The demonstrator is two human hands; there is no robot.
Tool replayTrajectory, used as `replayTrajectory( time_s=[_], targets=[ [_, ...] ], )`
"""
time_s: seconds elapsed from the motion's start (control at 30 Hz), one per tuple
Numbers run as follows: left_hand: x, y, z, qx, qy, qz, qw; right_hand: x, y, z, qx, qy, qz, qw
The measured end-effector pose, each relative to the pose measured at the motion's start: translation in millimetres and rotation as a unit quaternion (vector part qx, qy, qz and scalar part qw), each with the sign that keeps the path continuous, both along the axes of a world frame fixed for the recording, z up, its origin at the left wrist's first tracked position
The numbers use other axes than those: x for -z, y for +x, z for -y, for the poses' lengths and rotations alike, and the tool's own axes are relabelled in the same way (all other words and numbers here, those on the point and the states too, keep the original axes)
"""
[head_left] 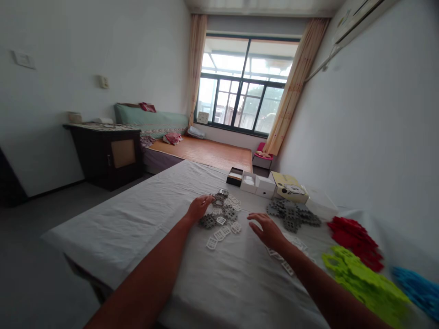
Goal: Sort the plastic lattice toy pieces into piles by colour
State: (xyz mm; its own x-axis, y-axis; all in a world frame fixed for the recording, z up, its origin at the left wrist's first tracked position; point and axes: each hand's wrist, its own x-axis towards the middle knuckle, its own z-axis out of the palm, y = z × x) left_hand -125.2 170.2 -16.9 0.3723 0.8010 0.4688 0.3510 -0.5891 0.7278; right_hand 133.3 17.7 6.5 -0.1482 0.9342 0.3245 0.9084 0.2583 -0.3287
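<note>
My left hand (200, 208) is at the left side of a small cluster of grey lattice building pieces (229, 212). Its fingers are drawn together against the cluster's edge, and whatever is between them is too small to make out. White window-shaped pieces (222, 234) lie among and in front of the grey ones. To the right of this cluster, my right hand (269, 229) hovers low over the cloth, fingers apart and holding nothing. More white pieces (287, 267) lie beneath my right forearm, partly hidden by it. Beyond that hand is a bigger grey pile (293, 214).
Along the table's (137, 219) right side lie red pieces (356, 242), lime-green pieces (366, 285) and blue pieces (416, 288). At the far edge stand a black box (234, 176), white boxes (265, 186), a yellow box (290, 186) and a clear container (321, 202).
</note>
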Motion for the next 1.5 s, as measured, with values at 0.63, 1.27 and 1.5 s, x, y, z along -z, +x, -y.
replayTrajectory(
  time_s=[0.63, 1.27, 1.5],
  targets=[
    [13.3, -5, -16, -0.087, 0.02, -0.055, 0.995, 30.6, -68, -154, 0.029, -0.107, 0.021, 0.994],
    [9.3, -7, -13, -0.058, -0.01, -0.132, 0.99, 19.8, -39, 16, -0.057, -0.032, -0.055, 0.996],
    [6.2, -9, -10, -0.057, -0.031, -0.122, 0.99, 19.2, -48, 16, -0.073, -0.035, -0.189, 0.979]
  ],
)
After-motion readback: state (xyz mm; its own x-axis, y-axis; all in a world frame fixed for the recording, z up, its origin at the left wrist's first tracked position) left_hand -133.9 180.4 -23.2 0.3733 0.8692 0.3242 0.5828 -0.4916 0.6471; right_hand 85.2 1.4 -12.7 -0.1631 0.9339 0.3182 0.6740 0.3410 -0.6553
